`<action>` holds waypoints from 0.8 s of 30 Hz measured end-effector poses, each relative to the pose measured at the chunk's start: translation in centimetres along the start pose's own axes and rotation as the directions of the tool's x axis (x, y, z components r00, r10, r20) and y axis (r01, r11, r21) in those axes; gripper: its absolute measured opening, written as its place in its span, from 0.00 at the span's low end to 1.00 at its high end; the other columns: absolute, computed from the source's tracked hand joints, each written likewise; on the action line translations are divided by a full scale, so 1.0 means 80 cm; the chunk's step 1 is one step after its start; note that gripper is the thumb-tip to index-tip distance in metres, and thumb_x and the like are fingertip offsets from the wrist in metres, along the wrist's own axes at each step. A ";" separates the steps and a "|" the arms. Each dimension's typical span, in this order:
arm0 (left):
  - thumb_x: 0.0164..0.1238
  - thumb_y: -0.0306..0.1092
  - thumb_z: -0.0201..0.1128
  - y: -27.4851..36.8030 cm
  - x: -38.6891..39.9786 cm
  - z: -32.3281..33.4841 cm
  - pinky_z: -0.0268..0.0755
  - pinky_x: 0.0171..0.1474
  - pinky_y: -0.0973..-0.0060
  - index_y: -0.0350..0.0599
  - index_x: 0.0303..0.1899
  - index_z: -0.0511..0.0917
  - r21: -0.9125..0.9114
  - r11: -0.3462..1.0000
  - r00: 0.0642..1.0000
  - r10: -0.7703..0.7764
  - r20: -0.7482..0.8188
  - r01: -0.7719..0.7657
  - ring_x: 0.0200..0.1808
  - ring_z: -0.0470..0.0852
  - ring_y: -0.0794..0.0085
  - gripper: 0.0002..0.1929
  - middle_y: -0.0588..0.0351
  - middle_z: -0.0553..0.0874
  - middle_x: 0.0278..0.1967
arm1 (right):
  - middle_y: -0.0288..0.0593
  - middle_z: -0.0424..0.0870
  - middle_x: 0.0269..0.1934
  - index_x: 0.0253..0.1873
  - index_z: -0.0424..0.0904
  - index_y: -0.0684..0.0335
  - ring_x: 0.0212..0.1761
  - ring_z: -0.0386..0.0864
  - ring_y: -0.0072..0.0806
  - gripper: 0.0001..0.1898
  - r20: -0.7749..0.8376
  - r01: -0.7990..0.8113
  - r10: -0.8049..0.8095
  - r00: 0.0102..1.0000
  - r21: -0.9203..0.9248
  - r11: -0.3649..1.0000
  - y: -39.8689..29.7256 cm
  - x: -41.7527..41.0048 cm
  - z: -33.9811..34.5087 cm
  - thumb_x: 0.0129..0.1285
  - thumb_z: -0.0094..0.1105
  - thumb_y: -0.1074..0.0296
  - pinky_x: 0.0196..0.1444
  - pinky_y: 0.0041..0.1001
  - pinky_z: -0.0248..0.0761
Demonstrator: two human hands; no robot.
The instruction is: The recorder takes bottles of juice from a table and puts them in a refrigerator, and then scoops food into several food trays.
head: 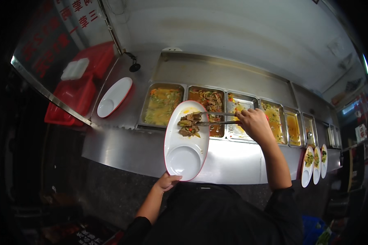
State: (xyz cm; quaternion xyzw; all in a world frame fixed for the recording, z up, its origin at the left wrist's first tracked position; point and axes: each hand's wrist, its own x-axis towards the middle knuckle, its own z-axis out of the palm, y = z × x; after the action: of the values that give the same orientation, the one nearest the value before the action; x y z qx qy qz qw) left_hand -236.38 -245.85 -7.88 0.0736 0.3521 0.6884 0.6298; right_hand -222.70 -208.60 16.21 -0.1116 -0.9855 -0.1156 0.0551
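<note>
My left hand (168, 182) grips the near rim of a white oval plate (185, 147) with a red edge and a round hollow at its near end. My right hand (254, 124) is closed around metal tongs (222, 118), which point left over the plate. At the tongs' tips lies a small heap of sliced meat and vegetables (189, 125) on the plate's far half. The plate is held above the counter's front and partly covers a pan of soupy vegetables (162, 107) and a pan of meat and vegetables (213, 99).
More food pans (273, 119) run rightward along the steel counter (116, 142). Several plates of food (307, 165) stand at its right front edge. An oval plate (115, 98) lies at left, near red bins (70, 101) behind a metal-framed glass panel (53, 98).
</note>
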 end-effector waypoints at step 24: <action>0.63 0.18 0.63 0.001 0.005 0.002 0.67 0.72 0.62 0.37 0.71 0.66 0.001 1.000 1.000 0.006 0.005 -0.006 0.67 0.77 0.62 0.33 0.50 0.79 0.64 | 0.35 0.83 0.32 0.46 0.82 0.57 0.38 0.84 0.32 0.09 -0.010 0.067 -0.067 0.998 -0.011 0.998 0.000 0.007 0.016 0.66 0.63 0.61 0.38 0.34 0.73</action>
State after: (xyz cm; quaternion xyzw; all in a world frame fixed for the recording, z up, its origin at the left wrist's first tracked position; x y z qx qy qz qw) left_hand -236.40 -245.38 -7.86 0.0767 0.3507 0.6899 0.6286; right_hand -223.36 -208.18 15.06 -0.0781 -0.9877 -0.1234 0.0557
